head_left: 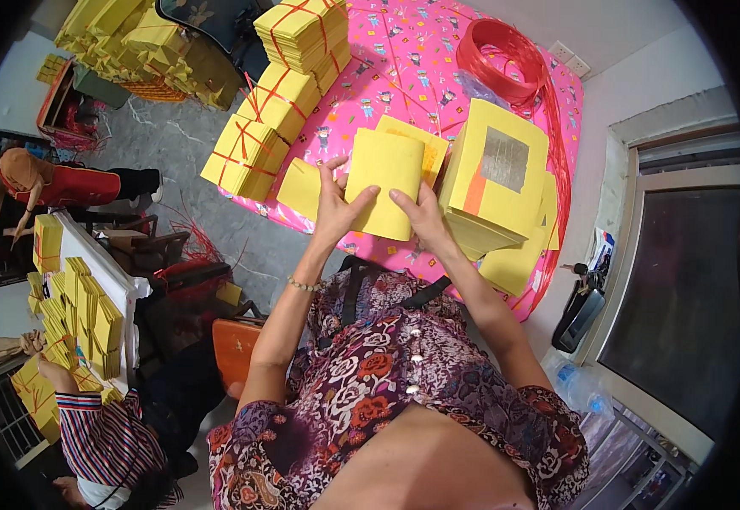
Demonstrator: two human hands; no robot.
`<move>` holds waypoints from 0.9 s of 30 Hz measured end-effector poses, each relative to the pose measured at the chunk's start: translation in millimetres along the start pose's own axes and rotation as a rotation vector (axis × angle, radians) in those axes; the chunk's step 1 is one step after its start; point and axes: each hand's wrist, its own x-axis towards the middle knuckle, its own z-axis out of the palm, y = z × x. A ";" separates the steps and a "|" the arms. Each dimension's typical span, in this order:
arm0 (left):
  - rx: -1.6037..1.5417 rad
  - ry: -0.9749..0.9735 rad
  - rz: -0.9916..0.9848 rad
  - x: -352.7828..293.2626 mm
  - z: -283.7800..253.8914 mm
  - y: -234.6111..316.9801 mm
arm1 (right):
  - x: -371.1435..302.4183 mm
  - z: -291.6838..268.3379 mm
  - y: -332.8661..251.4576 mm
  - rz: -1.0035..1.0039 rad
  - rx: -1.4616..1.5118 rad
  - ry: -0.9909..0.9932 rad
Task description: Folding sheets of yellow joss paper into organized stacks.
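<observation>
Between both my hands is a slightly curved sheaf of yellow paper (385, 174), held above the pink table. My left hand (337, 206) grips its left side, thumb on top and index finger raised off the edge. On the right side my right hand (425, 219) is closed round it, thumb also on top; its other fingers are mostly hidden. Behind the sheaf lies more yellow paper (432, 146) with an orange mark. A tall stack of yellow sheets (463, 178) with a silver square and an orange strip on top stands just right of my right hand.
Yellow bundles tied with red strips (251, 149) line the table's left edge. A coil of red plastic strip (502, 64) lies at the back right. The patterned pink tablecloth (387, 59) shows behind. Two people, one in striped sleeves (102, 438), are at the left, near a white table (102, 263).
</observation>
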 end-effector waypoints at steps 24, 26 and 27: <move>0.022 -0.124 -0.263 0.7 -5.6 33.7 | -7.6 -12.6 -6.4 0.236 0.295 -0.195; 0.013 -0.177 -0.230 -0.6 -3.1 34.7 | -8.9 -13.0 -8.2 0.218 0.272 -0.192; 0.043 -0.171 -0.174 -2.8 -0.4 34.7 | -9.9 -12.7 -10.3 0.215 0.263 -0.196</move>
